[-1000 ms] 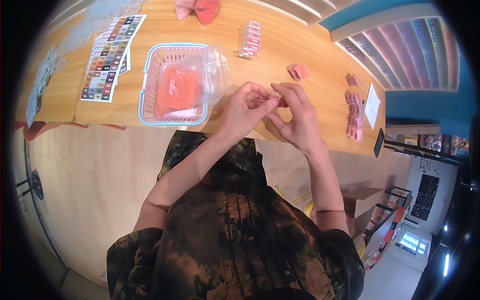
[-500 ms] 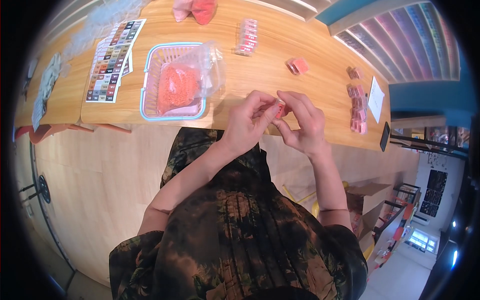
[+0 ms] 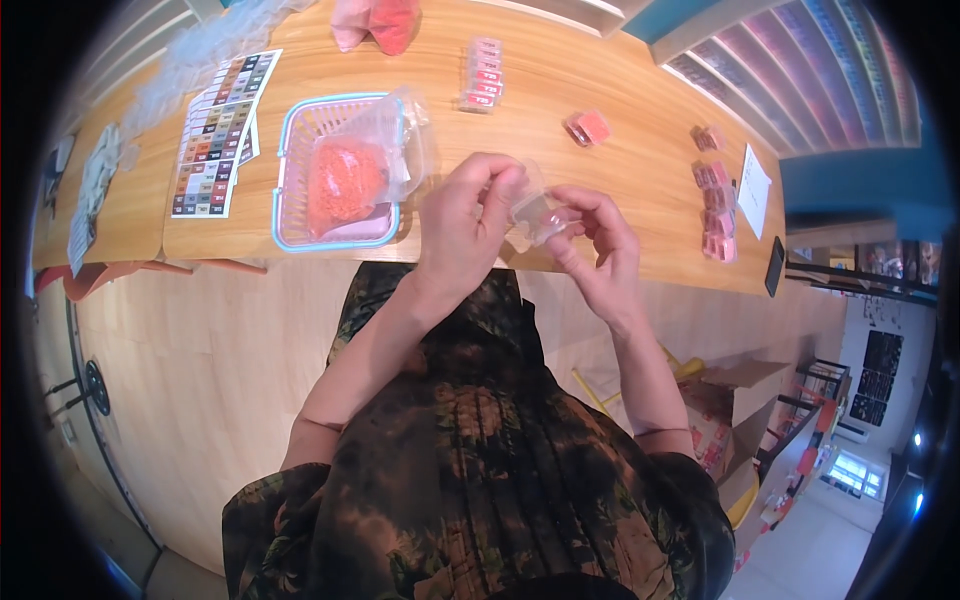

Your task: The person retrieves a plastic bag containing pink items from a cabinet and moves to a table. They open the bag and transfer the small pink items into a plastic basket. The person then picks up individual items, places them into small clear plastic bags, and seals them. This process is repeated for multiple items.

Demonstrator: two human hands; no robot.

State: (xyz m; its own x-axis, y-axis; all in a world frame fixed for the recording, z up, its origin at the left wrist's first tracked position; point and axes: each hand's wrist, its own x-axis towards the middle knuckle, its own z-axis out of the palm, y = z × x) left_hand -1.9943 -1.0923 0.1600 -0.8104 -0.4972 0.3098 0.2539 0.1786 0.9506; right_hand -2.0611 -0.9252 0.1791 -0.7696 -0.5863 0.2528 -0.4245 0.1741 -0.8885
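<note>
Both my hands are raised over the near edge of a long wooden table [image 3: 560, 120]. My left hand [image 3: 462, 222] and my right hand [image 3: 598, 240] together pinch a small clear plastic box [image 3: 536, 212] between their fingertips. The box looks empty and see-through. Just left of my hands stands a pale blue-rimmed basket [image 3: 290, 180] holding an open clear bag of orange beads [image 3: 345, 180].
Colour chart sheets [image 3: 215, 135] lie at the left. A row of small pink boxes [image 3: 483, 75] sits at the back, one orange box [image 3: 590, 127] further right, more pink boxes [image 3: 715, 205], a white paper [image 3: 754, 190] and a dark phone [image 3: 775, 265] at the right end.
My hands have drawn slightly apart, and the small clear box now shows between the fingertips where an orange speck was seen before.
</note>
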